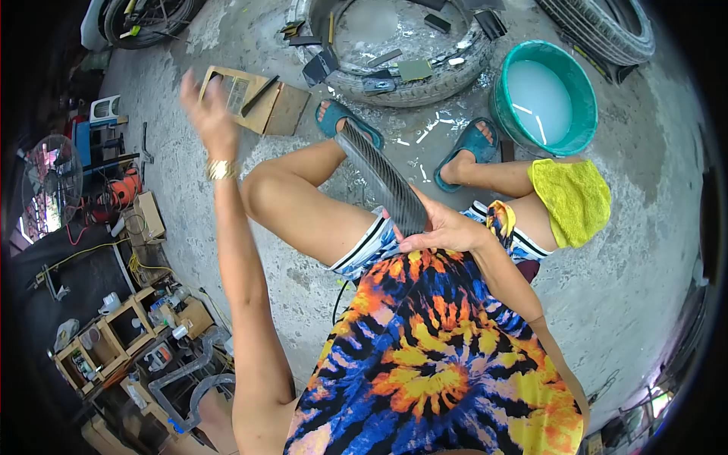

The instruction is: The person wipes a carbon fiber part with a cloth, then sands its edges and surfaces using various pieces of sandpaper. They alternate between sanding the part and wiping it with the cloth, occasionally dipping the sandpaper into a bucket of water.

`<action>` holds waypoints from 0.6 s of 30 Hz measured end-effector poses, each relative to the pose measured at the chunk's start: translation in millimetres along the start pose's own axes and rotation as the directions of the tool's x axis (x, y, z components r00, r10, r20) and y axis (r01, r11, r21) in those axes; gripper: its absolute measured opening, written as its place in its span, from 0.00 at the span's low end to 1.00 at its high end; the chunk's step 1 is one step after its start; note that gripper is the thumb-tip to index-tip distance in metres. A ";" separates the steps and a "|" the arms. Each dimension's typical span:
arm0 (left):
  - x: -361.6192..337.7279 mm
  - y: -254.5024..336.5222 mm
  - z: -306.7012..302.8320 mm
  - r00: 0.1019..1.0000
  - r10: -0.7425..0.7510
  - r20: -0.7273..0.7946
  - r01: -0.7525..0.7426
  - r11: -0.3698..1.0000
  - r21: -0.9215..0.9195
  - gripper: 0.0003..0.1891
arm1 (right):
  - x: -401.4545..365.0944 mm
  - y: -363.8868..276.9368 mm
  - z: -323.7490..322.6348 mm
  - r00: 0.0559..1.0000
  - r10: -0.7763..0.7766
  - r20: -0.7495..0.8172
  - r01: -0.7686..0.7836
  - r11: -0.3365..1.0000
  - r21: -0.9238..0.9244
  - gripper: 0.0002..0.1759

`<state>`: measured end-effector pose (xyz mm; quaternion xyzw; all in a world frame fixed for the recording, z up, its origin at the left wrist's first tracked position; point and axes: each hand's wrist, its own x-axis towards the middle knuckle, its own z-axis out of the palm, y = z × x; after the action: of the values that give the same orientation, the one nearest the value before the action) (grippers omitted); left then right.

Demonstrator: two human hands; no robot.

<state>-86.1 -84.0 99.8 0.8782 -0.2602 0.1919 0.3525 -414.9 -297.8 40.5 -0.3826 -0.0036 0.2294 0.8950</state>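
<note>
My right hand (449,227) grips the near end of a long, curved part with a glossy black carbon-fibre weave (385,182), held tilted above my lap. Its far end points up and left, towards my sandal. Out to the left, my left hand (206,117) is raised and somewhat blurred, fingers apart and nothing seen in it. Nearest to it is a wooden box (287,108) on the floor, with a dark strip (260,95) lying across it. A yellow-green cloth (570,201) drapes over my right knee.
A tyre (425,92) lies flat ahead, carrying several dark sandpaper-like pieces. Right of it stands a green bucket (585,102) of cloudy water. White scraps (425,130) litter the concrete. Further tyres (599,30), a fan (51,186) and wooden shelving (114,345) surround me.
</note>
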 end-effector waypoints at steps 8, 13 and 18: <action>-302.8 -87.5 -98.9 0.444 -0.858 0.258 0.896 0.423 -0.133 0.28 | 29.1 2.4 -6.7 0.990 -0.137 -0.023 0.139 0.971 0.193 0.42; -465.0 -31.7 5.1 0.094 -0.748 0.657 0.953 -0.124 -0.277 0.28 | 36.4 -5.6 -10.5 0.982 -0.186 -0.016 0.185 0.955 0.231 0.40; -390.7 -61.4 -2.7 0.371 -0.717 0.591 0.571 -0.325 -0.754 0.29 | 45.7 -0.9 -11.3 0.969 -0.246 -0.035 0.231 0.841 0.490 0.40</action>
<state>-359.1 81.5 -133.6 0.4315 0.2470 -0.1862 0.8475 -371.7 -287.2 25.4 -0.1363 -0.0062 0.1153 0.9839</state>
